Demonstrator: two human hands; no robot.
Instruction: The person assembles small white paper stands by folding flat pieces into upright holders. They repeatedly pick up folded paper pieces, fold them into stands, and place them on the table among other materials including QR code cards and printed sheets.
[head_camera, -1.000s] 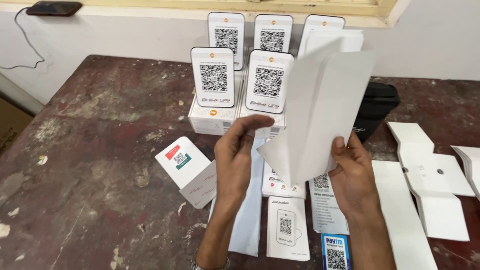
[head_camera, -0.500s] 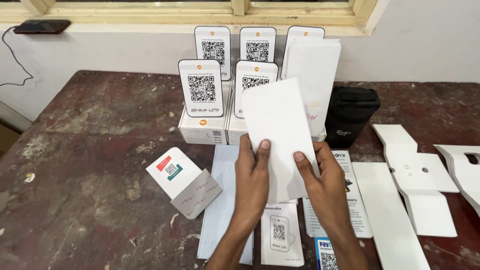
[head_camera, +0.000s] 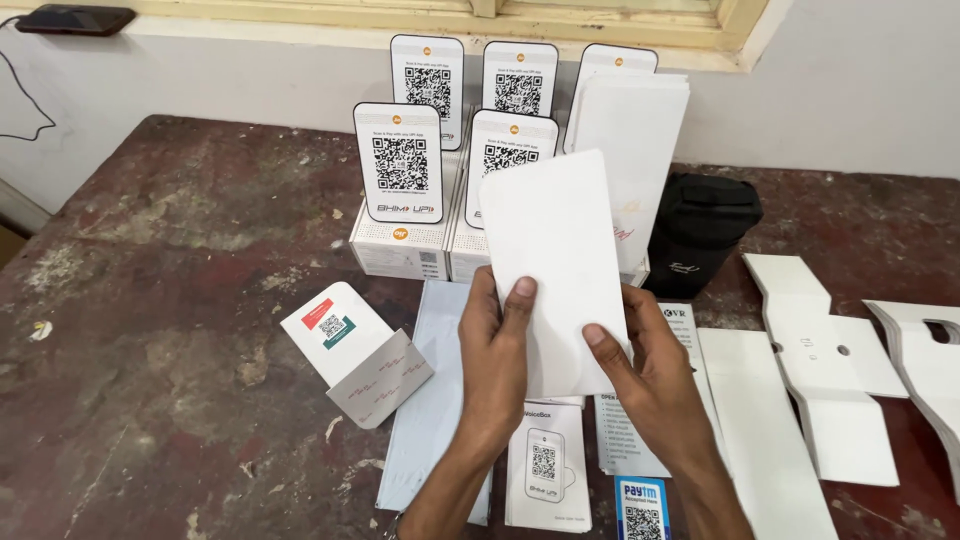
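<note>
Both hands hold a folded white card sheet upright above the table. My left hand grips its lower left edge, thumb on the front. My right hand holds the lower right edge, thumb also on the front. Under the hands lie a pale blue sleeve, a white leaflet with a code and printed paper slips. Behind the sheet stand several white code display stands on white boxes.
A small white box with a grey flap lies to the left on the worn brown table. A black pouch stands right of the stands. Flat white card cutouts lie at the right. A phone rests on the sill.
The sheet, which was open and tilted to the right, is now folded flat and held upright in front of the stands. Both hands have come closer together on its lower edge.
</note>
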